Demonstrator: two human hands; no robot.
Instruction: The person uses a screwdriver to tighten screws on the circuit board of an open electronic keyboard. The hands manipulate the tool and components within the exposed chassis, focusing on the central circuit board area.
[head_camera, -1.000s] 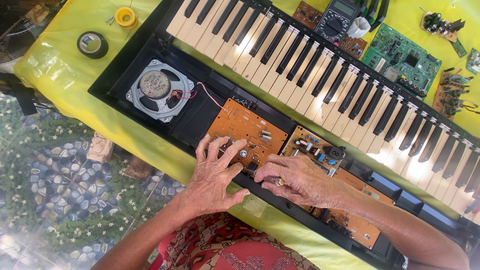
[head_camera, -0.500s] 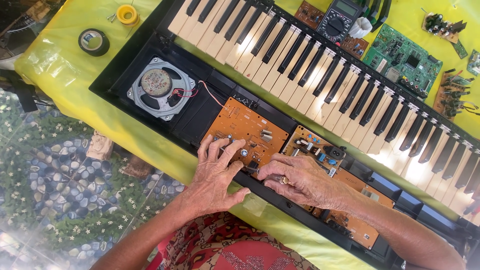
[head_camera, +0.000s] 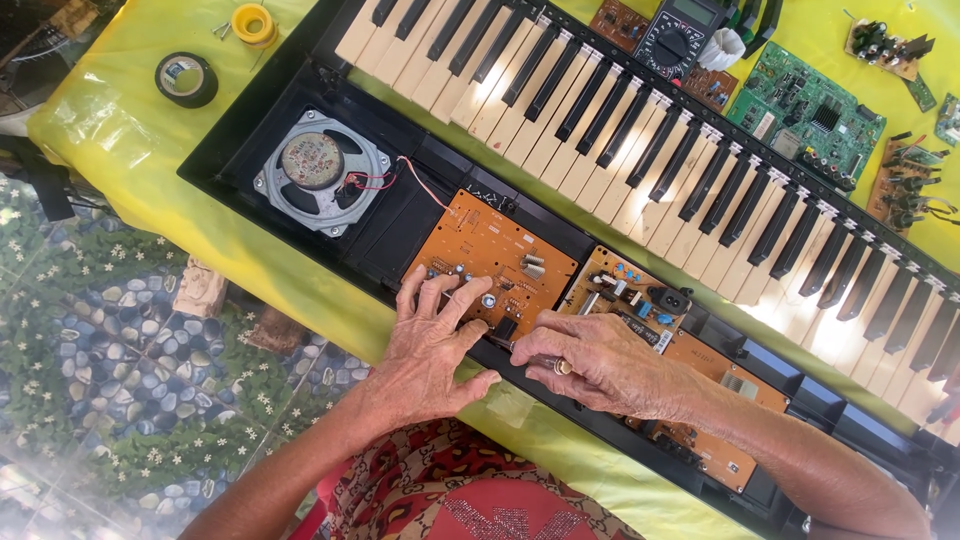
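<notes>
My left hand (head_camera: 432, 345) lies spread flat, fingers released, fingertips pressing the near edge of the orange rectangular printed circuit board (head_camera: 492, 256) that sits in the open black plastic keyboard case (head_camera: 395, 235), just right of the round grey metal speaker (head_camera: 318, 172) with its red and white wires. My right hand (head_camera: 600, 362) is curled, fingers closed around a thin metal tool shaft (head_camera: 520, 350); its tip points at the board's near corner, what kind of tool I cannot tell. A ring is on that hand. The board looks light, stiff and fragile: thin laminate, small soldered parts standing up, so I'd hold it by bare edges or corners, never by components, and not flex it. A second tan circuit board (head_camera: 630, 292) lies just beside it on the right, partly under my right hand. Black and white keys (head_camera: 640, 140) run along the far side. All rests on a yellow tablecloth (head_camera: 110, 110); a black tape roll (head_camera: 186, 78), a yellow tape roll (head_camera: 254, 23), a green circuit board (head_camera: 805, 108) and a dark multimeter (head_camera: 682, 38) lie well apart from my hands.
</notes>
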